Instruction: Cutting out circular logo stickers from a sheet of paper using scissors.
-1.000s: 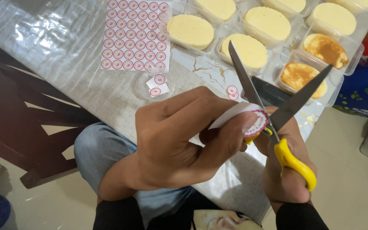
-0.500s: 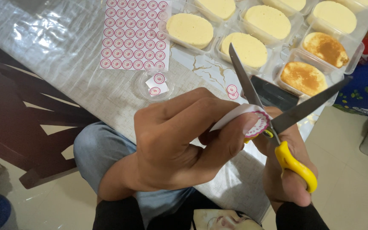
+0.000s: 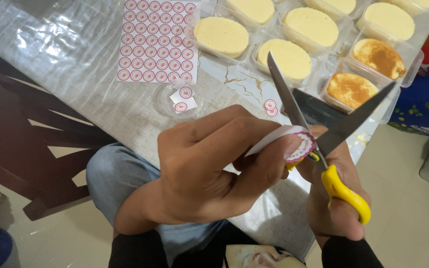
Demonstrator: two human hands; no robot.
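Pinching a round pink sticker (image 3: pixel 301 145) on its white paper strip, the left hand (image 3: pixel 209 168) feeds it between open scissors (image 3: pixel 323 134), whose yellow handle the right hand (image 3: pixel 336 198) grips. Beyond them a plastic-covered surface (image 3: pixel 65 64) stands on pale floor tiles (image 3: pixel 413 198), carrying clear tubs (image 3: pixel 408 54) of yellow and browned cakes, a sticker sheet (image 3: pixel 156 42) and a small clear lid (image 3: pixel 178 100) with cut stickers.

table (image 3: pixel 75 74), clear plastic cover | sticker sheet (image 3: pixel 156 42) | small dish (image 3: pixel 179 101) | 7 cake tubs (image 3: pixel 294 54)
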